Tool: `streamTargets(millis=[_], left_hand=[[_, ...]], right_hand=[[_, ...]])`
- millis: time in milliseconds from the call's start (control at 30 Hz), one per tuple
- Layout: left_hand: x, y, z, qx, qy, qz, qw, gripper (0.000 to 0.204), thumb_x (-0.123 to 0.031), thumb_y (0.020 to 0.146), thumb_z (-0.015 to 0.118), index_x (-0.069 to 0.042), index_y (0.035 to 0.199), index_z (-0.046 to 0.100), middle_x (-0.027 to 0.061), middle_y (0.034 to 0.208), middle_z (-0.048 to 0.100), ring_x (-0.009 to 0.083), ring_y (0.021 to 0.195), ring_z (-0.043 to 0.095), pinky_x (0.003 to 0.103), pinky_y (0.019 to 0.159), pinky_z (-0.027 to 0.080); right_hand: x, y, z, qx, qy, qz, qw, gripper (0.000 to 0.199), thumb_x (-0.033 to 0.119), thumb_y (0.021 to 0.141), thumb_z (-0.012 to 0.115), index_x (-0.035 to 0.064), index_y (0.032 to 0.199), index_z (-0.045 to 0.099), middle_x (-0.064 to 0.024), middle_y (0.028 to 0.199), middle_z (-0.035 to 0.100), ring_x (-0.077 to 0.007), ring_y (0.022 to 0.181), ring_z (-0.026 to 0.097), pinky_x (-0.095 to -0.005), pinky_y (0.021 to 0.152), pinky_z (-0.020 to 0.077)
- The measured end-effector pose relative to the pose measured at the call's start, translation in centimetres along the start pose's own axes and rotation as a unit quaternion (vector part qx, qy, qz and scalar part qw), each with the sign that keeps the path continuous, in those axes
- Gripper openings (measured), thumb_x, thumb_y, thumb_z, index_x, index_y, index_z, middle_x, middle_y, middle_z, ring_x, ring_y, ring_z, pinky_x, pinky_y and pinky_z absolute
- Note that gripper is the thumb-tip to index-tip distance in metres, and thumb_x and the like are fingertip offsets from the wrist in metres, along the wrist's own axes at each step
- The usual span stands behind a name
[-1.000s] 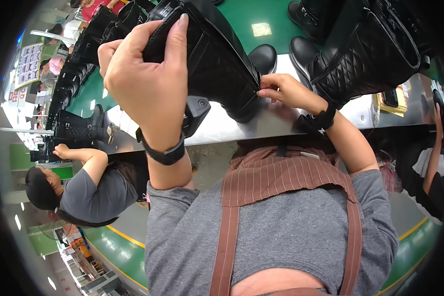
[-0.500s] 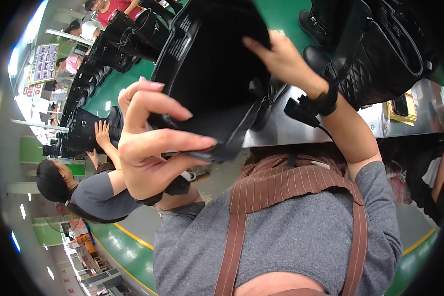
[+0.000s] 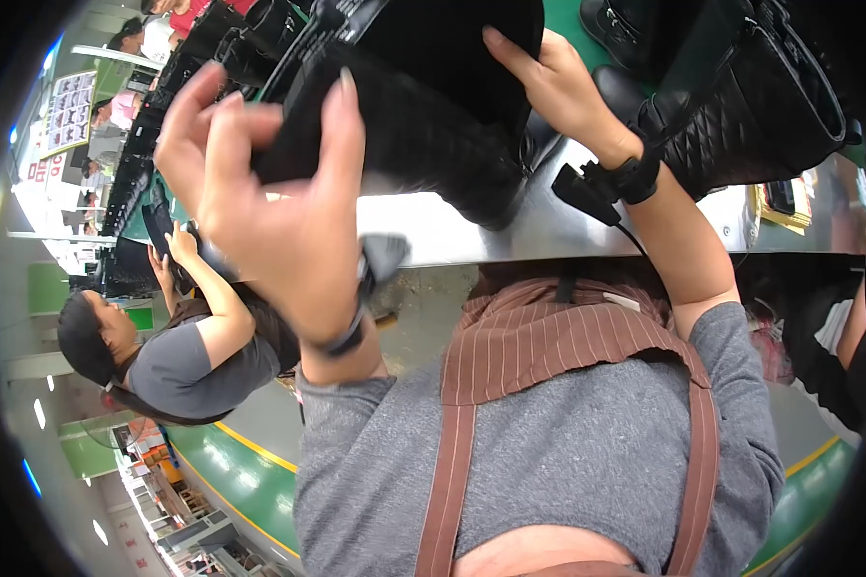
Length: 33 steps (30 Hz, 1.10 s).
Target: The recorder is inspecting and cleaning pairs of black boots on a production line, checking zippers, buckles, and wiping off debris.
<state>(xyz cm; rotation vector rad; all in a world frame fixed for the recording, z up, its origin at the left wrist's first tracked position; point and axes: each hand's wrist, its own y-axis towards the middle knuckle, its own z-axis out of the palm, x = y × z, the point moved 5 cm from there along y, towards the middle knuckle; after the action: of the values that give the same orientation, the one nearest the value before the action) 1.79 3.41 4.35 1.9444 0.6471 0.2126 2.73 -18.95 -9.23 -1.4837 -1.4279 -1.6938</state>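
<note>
A tall black boot is tilted over the metal table, its wide shaft toward me and its lower part toward the tabletop. My right hand grips the right side of the shaft, thumb on the inner face and fingers behind. At the shaft's left corner is my left hand, smeared by motion, with its thumb and fingers apart. That corner shows between thumb and fingers, and the hand does not look closed on it. Both wrists wear black straps.
The metal table bears another black quilted boot and yellow papers with a dark phone-like object on the right. A co-worker handles dark footwear on the left. More boots stand in a row beyond. A black cabled device hangs at my right wrist.
My left hand has let go of the shaft's lower edge flap and moved down and left, fingers spreading. The boot's shaft has swung up and left. My right hand keeps its grip.
</note>
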Motion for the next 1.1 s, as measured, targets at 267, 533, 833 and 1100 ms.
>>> streamTargets(millis=[267,533,833,1100], left_hand=[[0.5,-2.8,5.2,-0.164,-0.047,0.036,0.985,0.111,-0.017,0.064,0.088,0.000,0.144,0.012,0.0197,0.141,0.020,0.0315,0.130,0.030,0.039,0.105,0.039],[2.8,-8.8,10.4,-0.117,-0.388,-0.231,0.885,0.036,-0.004,0.083,0.072,0.005,0.115,0.059,0.0097,0.107,0.066,0.0159,0.094,0.062,0.029,0.091,0.045],[4.2,-17.6,13.6,0.070,-0.447,-0.310,0.836,0.053,-0.008,0.078,0.076,0.003,0.122,0.049,0.0126,0.114,0.059,0.0209,0.104,0.056,0.033,0.093,0.042],[4.0,-21.1,15.9,0.258,-0.463,-0.381,0.757,0.056,-0.008,0.071,0.082,0.001,0.116,0.051,0.0108,0.105,0.065,0.0186,0.096,0.063,0.031,0.085,0.049]], right_hand=[[-1.0,-6.9,-1.8,-0.114,0.064,-0.044,0.990,0.037,0.023,0.087,0.070,0.0030,0.116,0.059,-0.0059,0.098,0.066,-0.0116,0.095,0.062,-0.0271,0.077,0.0510],[-6.5,-12.2,0.6,-0.104,-0.056,0.105,0.987,0.017,0.014,0.082,0.075,0.0017,0.088,0.067,-0.0032,0.075,0.068,-0.0070,0.066,0.062,-0.0219,0.061,0.0487],[-6.4,-10.8,1.0,0.013,-0.070,0.184,0.980,0.021,0.019,0.089,0.064,-0.0006,0.081,0.065,-0.0036,0.066,0.064,-0.0089,0.055,0.059,-0.0242,0.054,0.0470],[-7.0,-10.0,2.4,0.138,0.073,0.325,0.933,0.033,0.023,0.095,0.052,0.0028,0.069,0.058,-0.0019,0.063,0.057,-0.0075,0.050,0.051,-0.0223,0.048,0.0394]])
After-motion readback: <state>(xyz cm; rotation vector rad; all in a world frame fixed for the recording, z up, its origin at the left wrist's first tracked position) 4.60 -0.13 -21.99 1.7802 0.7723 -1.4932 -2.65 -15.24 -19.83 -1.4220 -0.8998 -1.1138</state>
